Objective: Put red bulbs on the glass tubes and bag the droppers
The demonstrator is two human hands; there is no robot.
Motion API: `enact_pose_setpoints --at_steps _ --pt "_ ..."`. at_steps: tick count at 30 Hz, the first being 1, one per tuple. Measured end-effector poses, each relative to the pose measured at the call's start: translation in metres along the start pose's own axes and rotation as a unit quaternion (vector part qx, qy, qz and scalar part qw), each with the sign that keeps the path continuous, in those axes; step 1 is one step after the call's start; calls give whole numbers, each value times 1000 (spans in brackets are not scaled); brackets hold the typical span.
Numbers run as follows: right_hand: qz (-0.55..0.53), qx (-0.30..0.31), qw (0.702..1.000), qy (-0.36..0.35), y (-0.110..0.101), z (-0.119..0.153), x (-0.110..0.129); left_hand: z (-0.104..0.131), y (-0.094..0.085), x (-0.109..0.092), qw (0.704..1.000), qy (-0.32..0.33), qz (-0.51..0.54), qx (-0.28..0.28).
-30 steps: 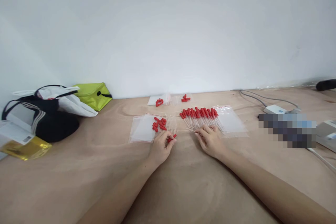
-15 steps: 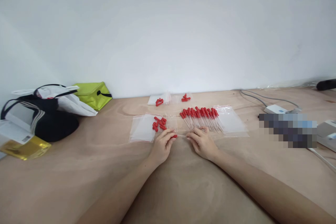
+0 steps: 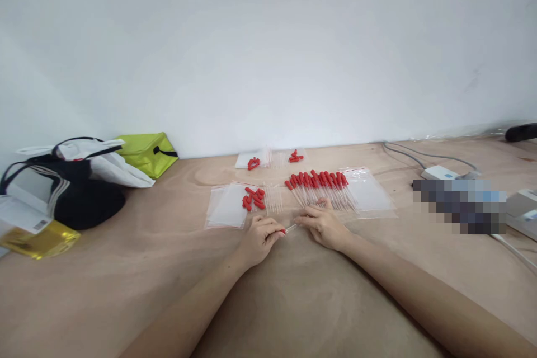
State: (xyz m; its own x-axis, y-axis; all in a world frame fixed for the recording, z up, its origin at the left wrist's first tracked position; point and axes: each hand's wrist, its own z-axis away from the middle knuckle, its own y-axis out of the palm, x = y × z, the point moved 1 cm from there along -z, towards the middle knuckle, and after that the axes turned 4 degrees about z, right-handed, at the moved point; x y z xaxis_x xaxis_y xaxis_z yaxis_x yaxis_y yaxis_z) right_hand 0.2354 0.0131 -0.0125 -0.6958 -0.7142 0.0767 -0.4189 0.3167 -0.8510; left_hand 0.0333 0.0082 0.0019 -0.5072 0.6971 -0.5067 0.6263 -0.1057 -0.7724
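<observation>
Pinched in the fingers of my left hand (image 3: 260, 240) is a red rubber bulb (image 3: 283, 231). A thin clear dropper tube (image 3: 291, 227) runs from the bulb to my right hand (image 3: 321, 226), whose fingers close on its other end. How deep the tube sits in the bulb is hidden by my fingers. Just beyond my left hand lie loose red bulbs (image 3: 254, 198) and a row of bare tubes (image 3: 274, 197). Past my right hand, several droppers with red bulbs on top (image 3: 316, 180) lie side by side, their tubes pointing towards me.
Clear zip bags (image 3: 226, 207) lie at left, another bag (image 3: 369, 193) at right. Farther back are more bulbs (image 3: 296, 156) and bags (image 3: 243, 159). A black cap (image 3: 90, 198), a lime-green bag (image 3: 149, 154) and a gold packet (image 3: 39, 238) stand left; a white adapter (image 3: 439, 173) lies right.
Both hands have come slightly nearer to me with the bulb and tube. The tube now slants, and less of it shows between my hands.
</observation>
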Motion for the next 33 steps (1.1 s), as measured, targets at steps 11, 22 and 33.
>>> enact_pose_setpoints --at_steps 11,22,33 --pt "-15 -31 999 5 -4 2 19 5 5 3 998 41 -32 -43" --pt "-57 -5 998 25 4 1 28 7 9 1 995 81 -58 -32" --pt "83 7 990 111 -20 -10 1 3 0 10 987 17 -102 -126"
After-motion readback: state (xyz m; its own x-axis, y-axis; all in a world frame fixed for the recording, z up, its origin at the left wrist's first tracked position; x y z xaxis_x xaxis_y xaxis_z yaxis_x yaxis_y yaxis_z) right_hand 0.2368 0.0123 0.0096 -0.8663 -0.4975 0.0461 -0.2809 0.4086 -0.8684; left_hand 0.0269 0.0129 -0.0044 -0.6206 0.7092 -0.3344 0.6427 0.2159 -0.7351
